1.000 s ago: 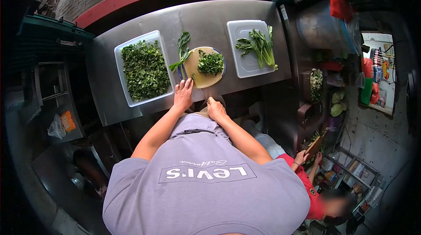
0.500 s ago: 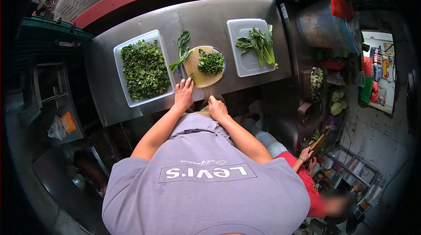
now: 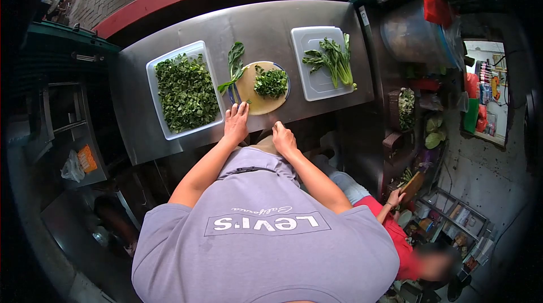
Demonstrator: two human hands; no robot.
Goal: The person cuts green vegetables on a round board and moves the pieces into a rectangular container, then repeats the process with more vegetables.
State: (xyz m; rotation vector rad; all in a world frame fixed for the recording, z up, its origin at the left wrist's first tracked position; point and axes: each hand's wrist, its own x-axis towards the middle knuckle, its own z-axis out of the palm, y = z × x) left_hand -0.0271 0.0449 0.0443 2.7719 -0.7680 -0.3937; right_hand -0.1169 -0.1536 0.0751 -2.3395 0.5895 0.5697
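My left hand (image 3: 236,123) lies with fingers stretched out at the near left edge of a round cutting board (image 3: 260,105), beside a few green scraps. My right hand (image 3: 284,139) is closed at the table's near edge, in front of my waist; what it grips is hidden. A pile of chopped leafy greens (image 3: 270,82) sits on the board. One leafy stalk (image 3: 235,65) lies along the board's left side, partly on the table. To the left, a white plastic tub (image 3: 172,132) holds many cut leaves (image 3: 186,93).
On the right, whole stalks of greens (image 3: 337,62) lie on a white lid (image 3: 305,71). Everything rests on a steel table (image 3: 260,26). A person in a red shirt (image 3: 396,235) holds a wooden board (image 3: 413,185) at lower right. Shelves with vegetables (image 3: 434,130) line that side.
My right hand has shifted slightly to the right, while my left hand stays in place. The other person's wooden board has turned and shows more of its face.
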